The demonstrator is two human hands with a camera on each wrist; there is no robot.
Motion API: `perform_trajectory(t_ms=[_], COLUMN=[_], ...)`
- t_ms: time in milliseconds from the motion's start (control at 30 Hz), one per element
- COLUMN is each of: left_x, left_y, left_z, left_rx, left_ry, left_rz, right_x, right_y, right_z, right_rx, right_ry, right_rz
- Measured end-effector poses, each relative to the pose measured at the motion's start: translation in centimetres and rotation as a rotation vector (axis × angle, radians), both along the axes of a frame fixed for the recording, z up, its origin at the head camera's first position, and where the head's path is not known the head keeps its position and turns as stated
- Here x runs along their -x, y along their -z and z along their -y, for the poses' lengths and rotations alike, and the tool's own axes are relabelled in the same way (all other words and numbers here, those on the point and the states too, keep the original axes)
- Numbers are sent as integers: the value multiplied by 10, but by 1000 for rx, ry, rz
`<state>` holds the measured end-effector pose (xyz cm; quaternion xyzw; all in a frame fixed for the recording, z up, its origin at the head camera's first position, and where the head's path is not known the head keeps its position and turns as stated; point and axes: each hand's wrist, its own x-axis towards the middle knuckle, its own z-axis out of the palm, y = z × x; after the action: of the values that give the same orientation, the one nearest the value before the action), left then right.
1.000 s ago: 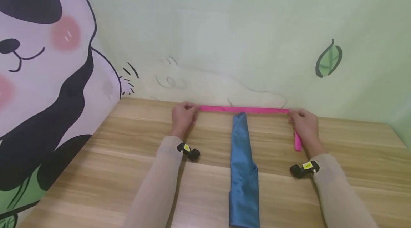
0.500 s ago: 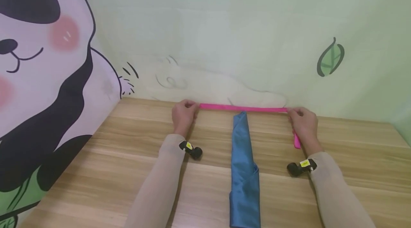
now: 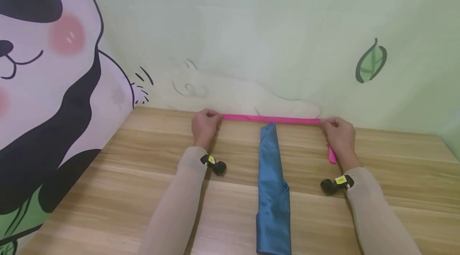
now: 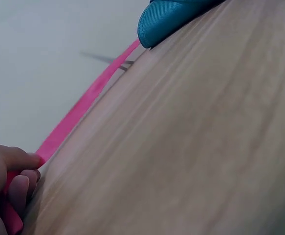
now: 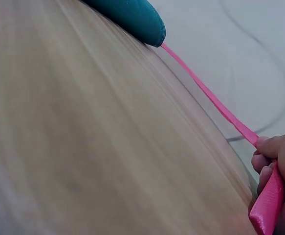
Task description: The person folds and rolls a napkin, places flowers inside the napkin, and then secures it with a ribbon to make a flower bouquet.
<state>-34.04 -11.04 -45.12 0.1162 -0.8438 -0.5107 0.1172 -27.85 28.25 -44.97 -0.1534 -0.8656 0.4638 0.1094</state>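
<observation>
A narrow pink ribbon (image 3: 266, 119) is stretched taut, left to right, near the table's back edge. My left hand (image 3: 205, 127) pinches it near one end; in the left wrist view a short pink tail shows below the fingers (image 4: 16, 157). At the other side my right hand (image 3: 339, 137) pinches the ribbon between thumb and fingers, and a loose end hangs down beside the palm. Between the hands lies a folded blue satin cloth (image 3: 273, 191), its narrow tip just in front of the ribbon. Whether the ribbon touches that tip I cannot tell.
The wood-grain table (image 3: 118, 191) meets a pale green wall (image 3: 230, 39) right behind the ribbon. A large painted panda (image 3: 54, 71) covers the wall at the left. Small black cameras (image 3: 215, 165) sit on both sleeves.
Both hands keep their pinch on the taut ribbon, which stays behind the cloth. The head view has shifted slightly; the cloth lies as before.
</observation>
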Motion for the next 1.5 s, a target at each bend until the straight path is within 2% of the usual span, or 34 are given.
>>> perform_trajectory(t_ms=[367,533,733,933,1167,1500], left_x=[2,3,4,5,7,2], left_y=[-1,-2,-2,-4,-1,-3], left_z=[-3,-2,-1,-1,-1,2], left_rx=[45,69,101,120,161,167], left_ry=[-3,-10,-13,-10,-4,10], left_rz=[17,2,3,-31,-32,23], right_x=[-3,-3,-2,-2,-3,-4], right_y=[0,-1,1,1,-1,-1], right_z=[-2,-1,-1,0,0,1], right_rx=[-61,-68,-84,-142,-192,-208], right_ry=[0,-3,-4,-6,-16,-42], right_rz=[16,26,6,-35,-24,-12])
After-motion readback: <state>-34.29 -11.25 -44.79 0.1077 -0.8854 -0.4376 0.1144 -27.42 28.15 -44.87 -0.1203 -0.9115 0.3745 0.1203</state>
